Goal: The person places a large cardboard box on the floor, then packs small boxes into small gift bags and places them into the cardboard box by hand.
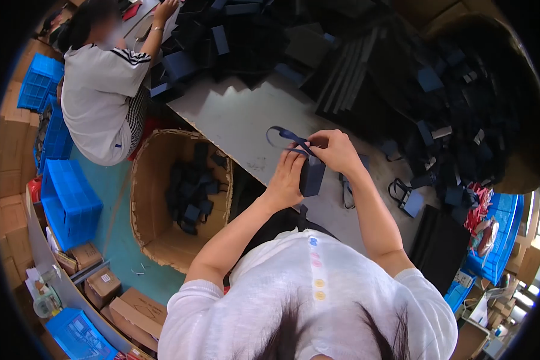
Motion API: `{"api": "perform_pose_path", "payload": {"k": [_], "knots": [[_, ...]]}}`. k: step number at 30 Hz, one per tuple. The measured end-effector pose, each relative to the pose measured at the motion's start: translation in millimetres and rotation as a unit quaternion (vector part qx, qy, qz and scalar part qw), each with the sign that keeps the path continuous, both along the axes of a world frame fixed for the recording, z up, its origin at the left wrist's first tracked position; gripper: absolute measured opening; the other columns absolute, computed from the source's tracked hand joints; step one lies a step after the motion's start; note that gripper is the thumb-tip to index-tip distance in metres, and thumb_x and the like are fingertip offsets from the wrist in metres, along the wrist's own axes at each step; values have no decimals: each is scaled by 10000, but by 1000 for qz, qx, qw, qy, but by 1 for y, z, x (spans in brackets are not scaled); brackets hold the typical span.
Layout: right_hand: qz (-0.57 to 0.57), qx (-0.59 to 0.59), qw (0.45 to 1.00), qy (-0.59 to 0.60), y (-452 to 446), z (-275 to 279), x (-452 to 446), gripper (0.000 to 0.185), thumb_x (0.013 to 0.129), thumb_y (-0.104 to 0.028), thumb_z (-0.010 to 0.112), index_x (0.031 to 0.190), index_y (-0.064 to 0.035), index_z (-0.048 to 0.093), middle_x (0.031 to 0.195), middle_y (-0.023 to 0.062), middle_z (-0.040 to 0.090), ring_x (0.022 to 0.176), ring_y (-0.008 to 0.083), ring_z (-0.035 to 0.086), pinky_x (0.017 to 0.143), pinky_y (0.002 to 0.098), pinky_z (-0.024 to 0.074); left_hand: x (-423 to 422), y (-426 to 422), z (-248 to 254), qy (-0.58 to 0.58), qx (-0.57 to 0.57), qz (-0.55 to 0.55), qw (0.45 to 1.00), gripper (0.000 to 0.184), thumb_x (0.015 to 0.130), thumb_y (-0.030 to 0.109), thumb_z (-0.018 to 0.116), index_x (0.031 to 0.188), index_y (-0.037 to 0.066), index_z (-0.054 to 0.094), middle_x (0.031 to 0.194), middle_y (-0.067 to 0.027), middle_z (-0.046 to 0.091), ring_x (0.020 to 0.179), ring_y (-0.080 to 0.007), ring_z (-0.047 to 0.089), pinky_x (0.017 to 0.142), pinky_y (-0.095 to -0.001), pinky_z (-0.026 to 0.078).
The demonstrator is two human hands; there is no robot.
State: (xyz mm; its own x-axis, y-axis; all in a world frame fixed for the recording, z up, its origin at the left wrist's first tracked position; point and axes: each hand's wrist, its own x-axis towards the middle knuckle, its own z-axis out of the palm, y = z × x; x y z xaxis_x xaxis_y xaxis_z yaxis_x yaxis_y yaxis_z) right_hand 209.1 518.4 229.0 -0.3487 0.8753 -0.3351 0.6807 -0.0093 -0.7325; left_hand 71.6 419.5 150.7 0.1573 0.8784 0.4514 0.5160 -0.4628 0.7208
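Observation:
A small dark blue gift bag (312, 177) with a ribbon handle (286, 133) is held in front of my chest, above the grey table. Wrapped round its left side are the fingers of my left hand (285, 183). My right hand (337, 151) pinches at the upper edge, near where the ribbon meets the bag; the exact grip of its fingertips is partly hidden. The ribbon loops up and to the left over my left fingers. To the right on the table lie more small dark blue bags, one with a ribbon loop (411, 203).
A large cardboard box (147, 222) holding several dark bags stands at the table's left edge. Dark boxes (180, 65) are heaped at the back, with a bigger pile (429, 81) at right. A co-worker (99, 96) sits at upper left, near blue crates (72, 204).

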Motion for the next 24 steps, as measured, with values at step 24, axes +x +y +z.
{"api": "perform_pose_path", "payload": {"k": [24], "knots": [[-382, -377, 754, 379, 29, -97, -10, 371, 981, -338, 352, 1172, -111, 575, 1043, 87, 647, 830, 239, 634, 672, 364, 535, -226, 41, -24, 22, 78, 187, 979, 111, 657, 54, 619, 758, 11, 601, 1015, -170, 641, 922, -332, 635, 811, -400, 512]]}}
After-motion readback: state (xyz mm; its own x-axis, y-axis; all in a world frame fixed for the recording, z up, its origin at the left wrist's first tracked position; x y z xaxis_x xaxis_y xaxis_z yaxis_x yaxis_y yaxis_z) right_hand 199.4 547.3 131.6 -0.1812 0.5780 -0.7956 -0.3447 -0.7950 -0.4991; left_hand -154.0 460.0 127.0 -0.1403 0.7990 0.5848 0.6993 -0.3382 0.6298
